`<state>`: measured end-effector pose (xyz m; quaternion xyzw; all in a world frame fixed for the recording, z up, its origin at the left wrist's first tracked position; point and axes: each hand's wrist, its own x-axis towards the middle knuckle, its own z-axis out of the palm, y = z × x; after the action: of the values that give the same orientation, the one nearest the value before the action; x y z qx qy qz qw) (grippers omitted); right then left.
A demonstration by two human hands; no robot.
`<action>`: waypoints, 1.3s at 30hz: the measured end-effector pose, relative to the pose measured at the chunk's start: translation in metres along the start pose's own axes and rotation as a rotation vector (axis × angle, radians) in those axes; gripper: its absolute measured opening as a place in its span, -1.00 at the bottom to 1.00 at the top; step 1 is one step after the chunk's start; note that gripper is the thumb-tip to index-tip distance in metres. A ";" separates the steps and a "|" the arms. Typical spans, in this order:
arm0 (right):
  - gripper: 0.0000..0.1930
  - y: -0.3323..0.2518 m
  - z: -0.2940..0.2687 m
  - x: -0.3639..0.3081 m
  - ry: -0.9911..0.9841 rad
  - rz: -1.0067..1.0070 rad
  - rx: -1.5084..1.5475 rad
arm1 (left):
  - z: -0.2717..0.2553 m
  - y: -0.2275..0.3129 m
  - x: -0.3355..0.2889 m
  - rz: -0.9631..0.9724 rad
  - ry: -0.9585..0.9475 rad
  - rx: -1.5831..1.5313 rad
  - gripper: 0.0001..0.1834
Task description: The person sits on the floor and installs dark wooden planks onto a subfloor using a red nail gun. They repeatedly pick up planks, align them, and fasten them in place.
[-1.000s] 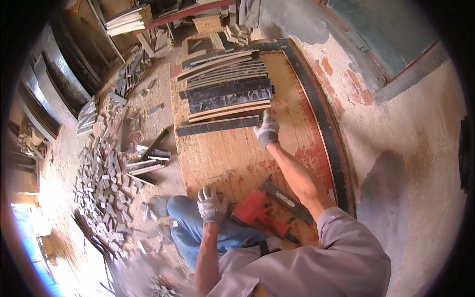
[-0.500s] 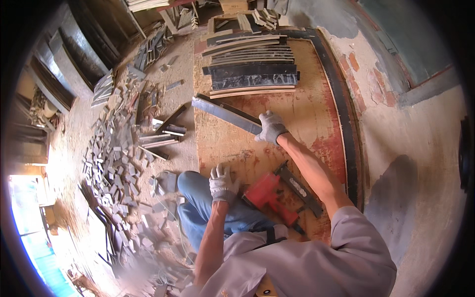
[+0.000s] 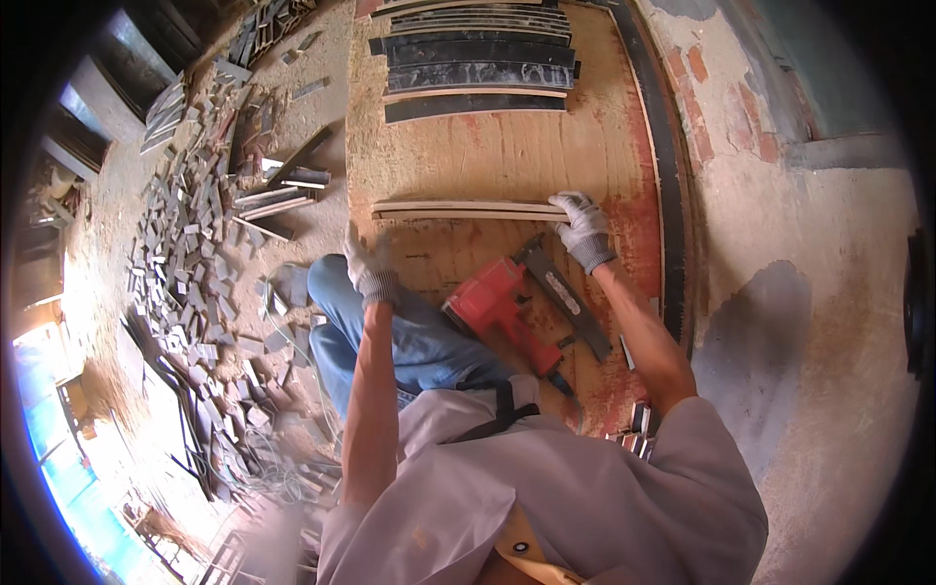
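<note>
A pair of long, thin wooden strips (image 3: 468,207) lies crosswise before me, their pale edges turned up. My right hand (image 3: 583,232), in a grey knit glove, grips them at their right end. Just short of their left end, my gloved left hand (image 3: 369,268) is raised with its fingers stretched out, slightly blurred and holding nothing. A red nail gun (image 3: 492,302) with a dark magazine rests on the board between my leg and right forearm. Beyond the strips lies a row of dark-faced strips (image 3: 478,76).
The reddish-stained plywood board (image 3: 604,146) has a dark border strip along its right side, next to a peeling wall (image 3: 726,195). Small grey offcuts (image 3: 180,283) litter the floor at left. Several loose strips (image 3: 273,203) lie by the board's left edge.
The strips have swung from a slant to nearly level, turned pale edge up and come nearer me. My left hand has risen from my knee toward their left end. The view has shifted.
</note>
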<state>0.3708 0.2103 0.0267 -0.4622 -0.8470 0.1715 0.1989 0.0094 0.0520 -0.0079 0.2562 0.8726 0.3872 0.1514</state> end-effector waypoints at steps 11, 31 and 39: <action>-0.42 0.011 0.045 -0.024 0.182 0.799 0.517 | 0.035 0.019 0.053 -0.186 -0.226 -0.495 -0.57; -0.84 -0.023 -0.003 -0.019 0.121 1.134 1.264 | 0.017 0.040 0.060 -0.189 -0.186 -0.373 -0.61; -0.56 -0.010 -0.009 -0.026 0.345 1.074 1.216 | 0.017 0.027 0.075 -0.429 -0.316 -0.488 -0.64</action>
<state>0.3808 0.1838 0.0348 -0.6354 -0.2284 0.5979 0.4321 -0.0356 0.1201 -0.0036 0.0801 0.7543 0.4992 0.4187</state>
